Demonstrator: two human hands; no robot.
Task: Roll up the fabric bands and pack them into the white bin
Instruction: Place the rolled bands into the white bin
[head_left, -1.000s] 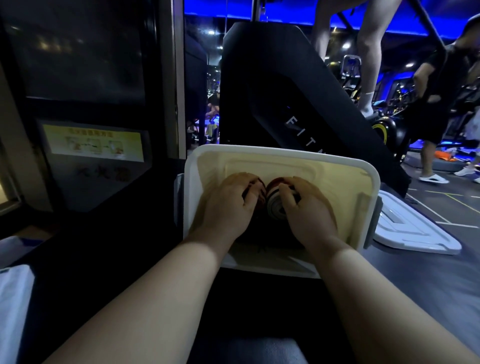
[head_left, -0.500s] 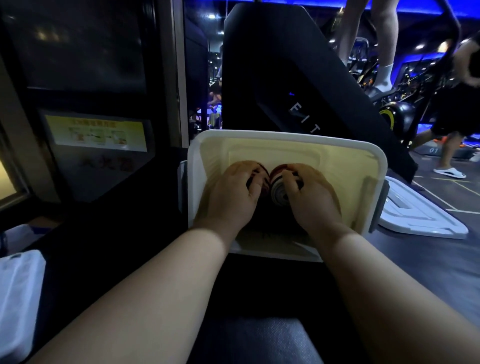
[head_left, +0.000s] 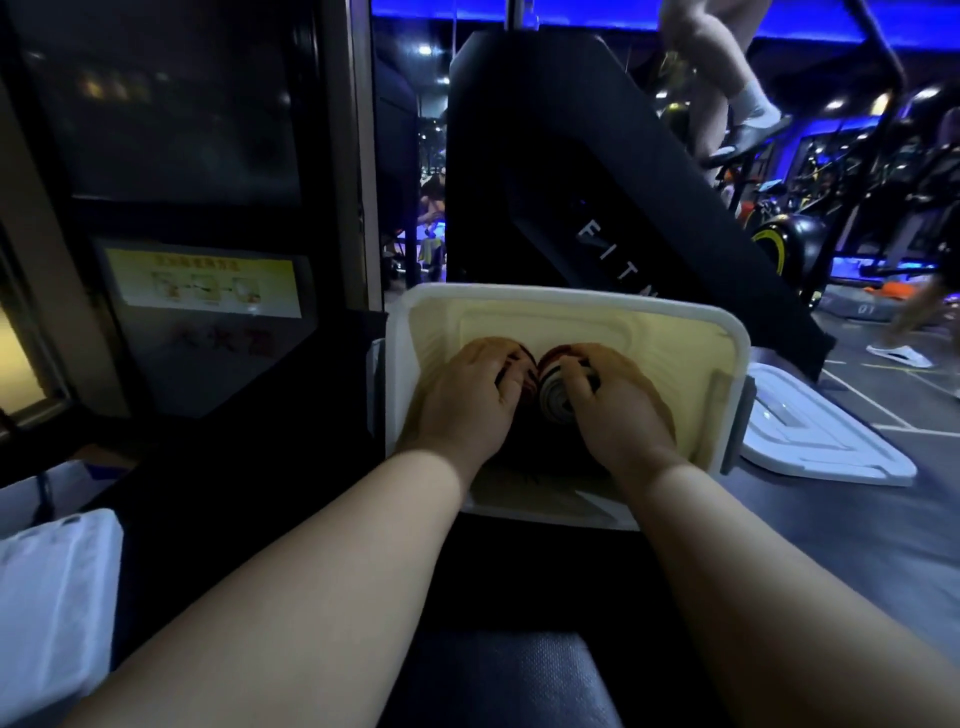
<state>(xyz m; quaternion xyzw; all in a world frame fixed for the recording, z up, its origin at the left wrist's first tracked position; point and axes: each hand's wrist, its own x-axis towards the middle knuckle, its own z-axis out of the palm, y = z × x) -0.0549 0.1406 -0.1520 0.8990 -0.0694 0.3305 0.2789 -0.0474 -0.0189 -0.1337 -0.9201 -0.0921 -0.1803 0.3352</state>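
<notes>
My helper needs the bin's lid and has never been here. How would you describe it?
Find the big black slanted machine; the white bin sits just before it. On the floor at the bin's right side lies the lid: white too, but flat and ridged, unlike the deep bin.

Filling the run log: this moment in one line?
phase: packing | left hand: holds left roll in white bin | right hand: holds right roll | lid: off, right of bin
</notes>
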